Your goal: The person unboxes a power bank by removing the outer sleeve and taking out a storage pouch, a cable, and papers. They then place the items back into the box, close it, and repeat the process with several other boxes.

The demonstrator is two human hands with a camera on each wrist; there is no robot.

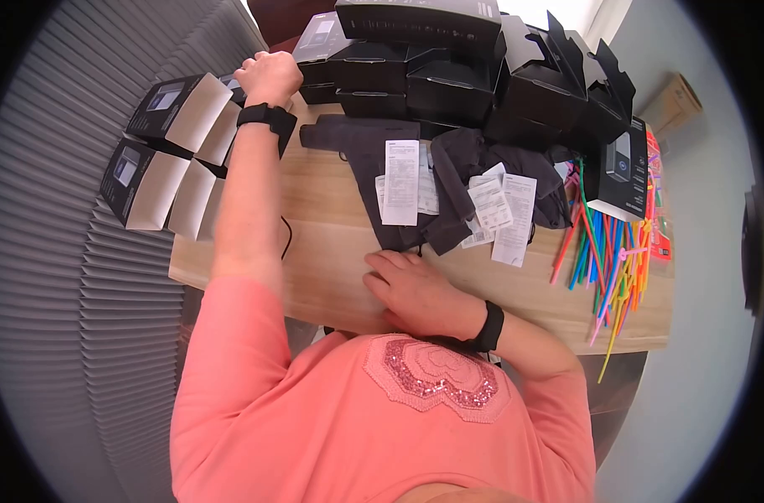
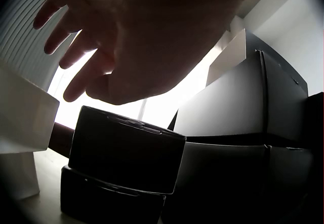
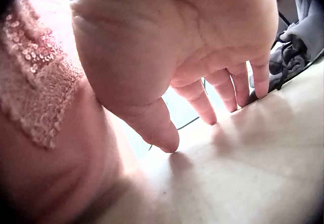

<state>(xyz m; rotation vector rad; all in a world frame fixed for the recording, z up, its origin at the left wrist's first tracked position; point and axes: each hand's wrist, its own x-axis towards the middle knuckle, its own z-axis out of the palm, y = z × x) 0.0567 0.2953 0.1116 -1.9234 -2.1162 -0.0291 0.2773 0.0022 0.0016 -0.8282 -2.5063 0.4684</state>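
Observation:
My left hand (image 1: 269,77) is stretched out above the table's far left part, between the white-sided boxes and the stacked black boxes (image 1: 369,67). In the left wrist view the left hand (image 2: 126,42) holds nothing, its fingers apart and slightly bent, above two stacked black boxes (image 2: 126,150). My right hand (image 1: 420,293) rests at the table's near edge, below the dark cloth bags (image 1: 365,168). Seen from the right wrist, the right hand (image 3: 177,47) touches the tabletop (image 3: 243,168) with its fingertips and has nothing in it.
Open boxes (image 1: 160,189) with white inner flaps stand at the left. Paper slips (image 1: 400,180) lie on the bags. Colourful long thin strips (image 1: 600,251) and a black box (image 1: 621,172) are at the right. A dark cord (image 1: 288,235) lies left of centre.

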